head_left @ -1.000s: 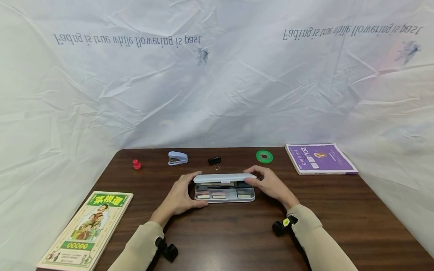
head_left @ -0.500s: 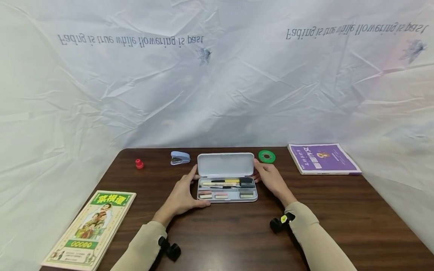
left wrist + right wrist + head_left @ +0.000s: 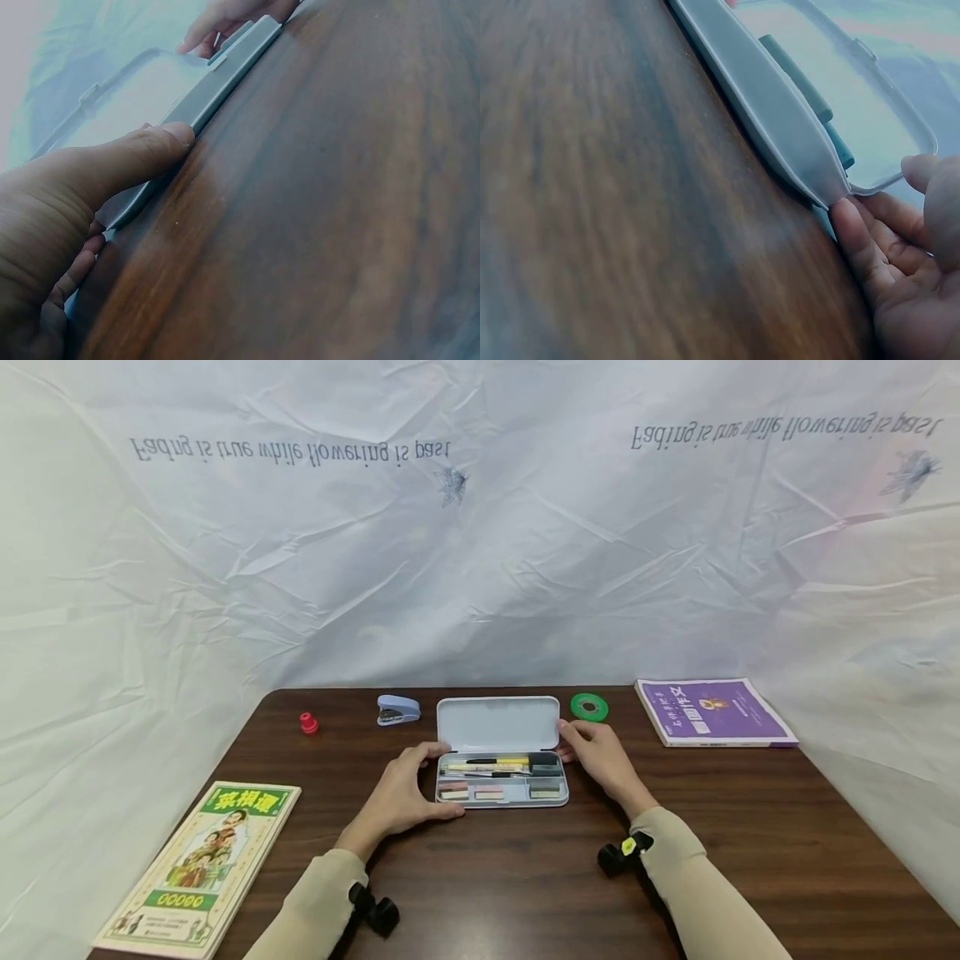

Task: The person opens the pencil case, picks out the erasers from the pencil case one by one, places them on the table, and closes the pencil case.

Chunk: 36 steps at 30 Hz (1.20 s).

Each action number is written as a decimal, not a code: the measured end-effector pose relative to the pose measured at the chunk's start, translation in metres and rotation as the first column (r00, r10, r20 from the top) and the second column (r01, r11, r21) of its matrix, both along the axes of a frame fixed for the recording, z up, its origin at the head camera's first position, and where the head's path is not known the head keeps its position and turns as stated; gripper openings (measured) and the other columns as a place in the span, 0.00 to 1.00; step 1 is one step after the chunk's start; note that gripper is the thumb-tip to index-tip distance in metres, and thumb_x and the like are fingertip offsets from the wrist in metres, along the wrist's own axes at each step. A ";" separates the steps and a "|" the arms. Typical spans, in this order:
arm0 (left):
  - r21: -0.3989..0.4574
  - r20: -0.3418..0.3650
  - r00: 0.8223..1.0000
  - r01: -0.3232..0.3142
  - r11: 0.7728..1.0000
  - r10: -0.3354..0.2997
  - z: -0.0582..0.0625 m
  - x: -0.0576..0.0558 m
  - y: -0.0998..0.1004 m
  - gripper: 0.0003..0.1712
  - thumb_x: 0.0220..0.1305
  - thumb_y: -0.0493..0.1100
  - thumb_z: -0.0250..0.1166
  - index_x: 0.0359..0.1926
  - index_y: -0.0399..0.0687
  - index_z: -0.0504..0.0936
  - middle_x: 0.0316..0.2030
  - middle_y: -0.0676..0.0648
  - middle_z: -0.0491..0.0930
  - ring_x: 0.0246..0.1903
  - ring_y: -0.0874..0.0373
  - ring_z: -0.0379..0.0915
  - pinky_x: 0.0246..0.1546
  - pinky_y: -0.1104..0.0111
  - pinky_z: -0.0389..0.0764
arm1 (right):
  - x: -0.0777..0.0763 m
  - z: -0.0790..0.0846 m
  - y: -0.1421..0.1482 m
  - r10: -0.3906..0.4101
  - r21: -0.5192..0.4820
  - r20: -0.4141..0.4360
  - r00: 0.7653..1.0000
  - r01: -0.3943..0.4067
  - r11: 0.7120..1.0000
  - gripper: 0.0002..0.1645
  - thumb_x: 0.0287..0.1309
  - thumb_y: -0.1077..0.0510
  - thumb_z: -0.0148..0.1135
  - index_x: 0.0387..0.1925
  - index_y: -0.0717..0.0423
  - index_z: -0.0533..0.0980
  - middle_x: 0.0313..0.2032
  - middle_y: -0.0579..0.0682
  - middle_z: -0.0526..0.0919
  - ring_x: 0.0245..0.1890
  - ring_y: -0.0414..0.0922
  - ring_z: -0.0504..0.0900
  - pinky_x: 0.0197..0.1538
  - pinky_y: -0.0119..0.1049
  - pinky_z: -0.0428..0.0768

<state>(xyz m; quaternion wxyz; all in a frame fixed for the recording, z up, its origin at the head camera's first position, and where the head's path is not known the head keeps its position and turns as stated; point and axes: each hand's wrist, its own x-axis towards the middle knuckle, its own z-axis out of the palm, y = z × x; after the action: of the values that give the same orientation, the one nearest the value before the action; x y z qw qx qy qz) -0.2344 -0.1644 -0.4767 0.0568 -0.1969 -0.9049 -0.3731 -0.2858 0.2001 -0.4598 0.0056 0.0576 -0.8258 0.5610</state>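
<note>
Your left hand (image 3: 397, 793) grips the left end of the pale, long, round-cornered pencil case (image 3: 502, 806), thumb along the near edge and fingers round toward the back; your right hand (image 3: 603, 762) holds the opposite end by the hinge corner, its bent fingers touching both base and lid (image 3: 497, 724). The case thus lies directly between your hands, just below the middle of the frame, its long axis running left to right, level with the worktop's (image 3: 510, 885) far edge. Neither hand is nearer, since both touch it. The lid is open on the far side, its smooth whitish inside facing you. In the back compartment lie slim yellow and black pens (image 3: 510, 762); in front sit two pink-and-white erasers (image 3: 490, 793) and, toward the right, a grey-green and white block (image 3: 544, 792). Beyond, upper left, rests a pale blue stapler (image 3: 398, 711).
</note>
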 end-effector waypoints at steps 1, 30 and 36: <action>-0.010 -0.007 1.000 0.002 1.000 -0.002 0.000 0.000 0.000 0.55 0.47 0.63 0.92 0.74 0.55 0.80 0.69 0.49 0.82 0.66 0.48 0.78 0.69 0.43 0.76 | 0.000 0.000 0.001 0.001 -0.016 -0.008 1.000 -0.002 1.000 0.26 0.86 0.44 0.60 0.56 0.65 0.86 0.46 0.61 0.90 0.40 0.47 0.90 0.45 0.33 0.89; -0.010 0.031 1.000 0.003 1.000 -0.003 0.001 0.001 -0.002 0.49 0.55 0.66 0.87 0.75 0.60 0.82 0.70 0.47 0.80 0.65 0.46 0.78 0.67 0.41 0.78 | 0.023 0.025 0.005 0.479 0.451 -0.238 0.845 -0.340 0.825 0.17 0.68 0.67 0.78 0.55 0.51 0.90 0.49 0.44 0.89 0.48 0.42 0.87 0.53 0.43 0.88; -0.005 0.037 0.999 0.003 1.000 -0.003 0.001 0.001 -0.005 0.49 0.55 0.67 0.87 0.75 0.60 0.82 0.69 0.47 0.81 0.64 0.46 0.77 0.67 0.40 0.77 | 0.021 0.026 0.002 0.527 0.519 -0.216 0.822 -0.361 0.775 0.16 0.70 0.68 0.75 0.55 0.50 0.92 0.49 0.42 0.89 0.46 0.39 0.85 0.48 0.39 0.87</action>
<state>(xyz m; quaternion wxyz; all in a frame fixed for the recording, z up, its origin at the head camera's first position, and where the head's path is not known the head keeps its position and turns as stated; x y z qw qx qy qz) -0.2333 -0.1690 -0.4756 0.0391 -0.1915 -0.9064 -0.3745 -0.2648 0.2016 -0.4342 0.0035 0.3524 -0.8807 0.3163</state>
